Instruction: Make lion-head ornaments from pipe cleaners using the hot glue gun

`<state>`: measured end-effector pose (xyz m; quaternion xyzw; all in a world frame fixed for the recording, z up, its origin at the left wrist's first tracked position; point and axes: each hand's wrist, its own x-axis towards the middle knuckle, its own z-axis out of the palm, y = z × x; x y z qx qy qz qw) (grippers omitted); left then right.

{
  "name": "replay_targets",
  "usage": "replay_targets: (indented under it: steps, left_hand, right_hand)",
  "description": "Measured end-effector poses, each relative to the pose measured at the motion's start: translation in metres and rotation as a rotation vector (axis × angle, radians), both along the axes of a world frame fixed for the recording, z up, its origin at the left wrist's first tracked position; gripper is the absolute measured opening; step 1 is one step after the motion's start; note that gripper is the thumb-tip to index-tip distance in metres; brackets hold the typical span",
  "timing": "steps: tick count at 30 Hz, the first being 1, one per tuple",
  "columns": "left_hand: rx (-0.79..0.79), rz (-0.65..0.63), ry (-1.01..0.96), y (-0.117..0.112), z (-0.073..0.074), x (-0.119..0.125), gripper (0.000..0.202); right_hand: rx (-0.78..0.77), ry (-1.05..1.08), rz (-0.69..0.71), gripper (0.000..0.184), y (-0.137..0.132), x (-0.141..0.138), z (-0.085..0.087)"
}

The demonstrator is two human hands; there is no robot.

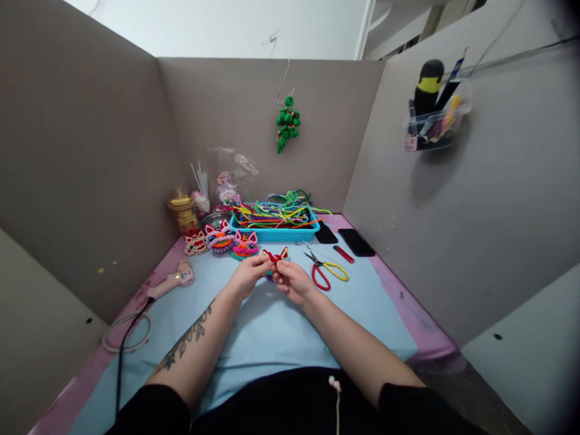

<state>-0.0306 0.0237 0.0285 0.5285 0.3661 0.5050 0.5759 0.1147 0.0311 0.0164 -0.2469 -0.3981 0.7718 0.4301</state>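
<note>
My left hand (250, 273) and my right hand (292, 282) meet over the middle of the table, fingertips pinched on a bent red pipe cleaner (273, 259). Directly behind it shows a pipe-cleaner animal head (283, 253) with pointed, yellow-edged ears. My fingers hide most of that head, so I cannot tell whether they touch it. Farther left stand similar figures: a pink and orange one (245, 245), a purple and orange one (219, 238) and a cream and red one (196, 243). Scissors (322, 265) with one red and one yellow handle lie open to the right.
A blue tray (275, 235) heaped with coloured pipe cleaners stands at the back. To the left lies a pink glue gun (173, 282) with its cord. A red cutter (344, 254) and a black phone (356, 242) lie at right. Grey partitions (264, 128) enclose the table.
</note>
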Motion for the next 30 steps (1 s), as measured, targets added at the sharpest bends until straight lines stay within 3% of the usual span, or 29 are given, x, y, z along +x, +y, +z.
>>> replay_targets:
  steps: [5,9,12,16,19,25,30]
  left_hand:
    - [0.048,-0.105,0.052,-0.004,0.004,0.001,0.027]
    - [0.175,0.014,0.113,-0.002,0.001,0.0,0.023]
    - [0.275,0.137,0.218,0.001,-0.003,-0.002,0.019]
    - [0.456,0.302,0.458,0.004,-0.007,-0.002,0.015]
    - [0.501,0.289,0.588,0.004,-0.012,0.001,0.012]
    - [0.571,0.291,0.768,0.003,-0.018,0.003,0.009]
    - [0.556,0.345,0.717,-0.001,-0.016,0.005,0.006]
  right_hand:
    - [-0.075,0.035,0.228,0.024,0.003,0.01,0.001]
    - [-0.091,-0.057,0.288,0.027,0.004,0.011,0.001]
    - [-0.007,-0.193,0.155,0.032,0.005,0.007,-0.001]
    - [0.278,-0.243,-0.185,0.031,0.01,0.005,-0.006]
    - [0.442,-0.254,-0.321,0.027,0.013,0.007,-0.009]
    - [0.61,-0.482,-0.409,0.022,0.012,0.01,-0.006]
    - [0.561,-0.477,-0.347,0.023,0.013,0.012,-0.006]
